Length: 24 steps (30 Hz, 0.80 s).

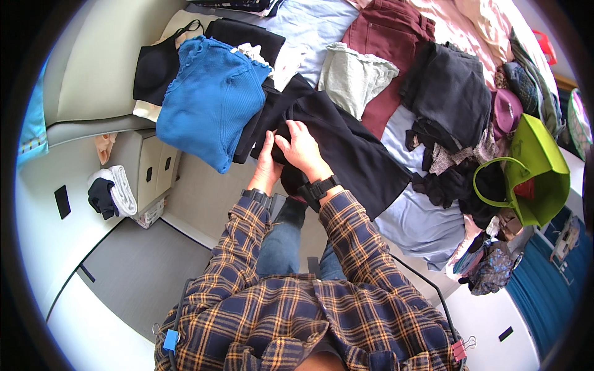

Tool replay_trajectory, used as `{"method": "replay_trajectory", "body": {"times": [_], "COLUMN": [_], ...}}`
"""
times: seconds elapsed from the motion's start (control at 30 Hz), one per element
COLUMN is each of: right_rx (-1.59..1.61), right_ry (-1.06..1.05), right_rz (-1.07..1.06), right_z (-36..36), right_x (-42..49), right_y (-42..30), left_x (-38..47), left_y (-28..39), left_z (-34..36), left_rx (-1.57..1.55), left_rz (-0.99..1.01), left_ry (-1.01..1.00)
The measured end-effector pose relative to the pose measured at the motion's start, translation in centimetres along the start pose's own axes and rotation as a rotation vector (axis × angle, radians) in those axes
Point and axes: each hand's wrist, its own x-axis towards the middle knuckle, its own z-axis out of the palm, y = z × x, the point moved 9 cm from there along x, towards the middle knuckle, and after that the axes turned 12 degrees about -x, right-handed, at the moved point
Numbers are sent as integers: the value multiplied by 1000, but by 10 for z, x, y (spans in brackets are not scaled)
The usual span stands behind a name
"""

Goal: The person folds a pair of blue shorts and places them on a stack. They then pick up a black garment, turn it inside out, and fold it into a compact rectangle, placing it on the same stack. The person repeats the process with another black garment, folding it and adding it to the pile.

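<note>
A black cloth garment [343,148], perhaps trousers or a skirt, lies over the bed's front edge before me. My left hand [267,168] is at its near left edge, thumb upward and the other fingers partly hidden by cloth. Close beside it, my right hand [302,149] grips the same garment from above, its fingertips on the fabric. To the left rests a folded blue ribbed top [211,99], partly over a black camisole [155,74]. Beyond the black garment are a pale grey-green cloth [355,76] and dark red trousers [385,35].
Folded dark grey trousers [448,88] lie on the bed's light blue sheet [408,232]. A green handbag [540,171] and a purple cap [506,110] sit at the right. At left, a white cabinet [41,195] holds rolled cloths [123,190] near the padded seat [100,65].
</note>
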Motion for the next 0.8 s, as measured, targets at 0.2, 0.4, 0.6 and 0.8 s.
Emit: {"method": "replay_trajectory", "body": {"times": [0.2, 0.4, 0.6, 0.8], "right_rx": [193, -317, -174, -83], "right_ry": [-11, 492, 3, 2], "right_rz": [-220, -150, 64, 107], "right_z": [-10, -106, -104, -127], "right_x": [-2, -15, -17, -35], "right_y": [-1, 71, 171, 221], "left_x": [-10, -20, -33, -27], "left_y": [-6, -20, -41, -37], "left_z": [-25, -48, -43, -40], "left_rx": [-96, -130, -7, -34], "left_rz": [3, 44, 51, 104], "left_ry": [55, 203, 437, 546]}}
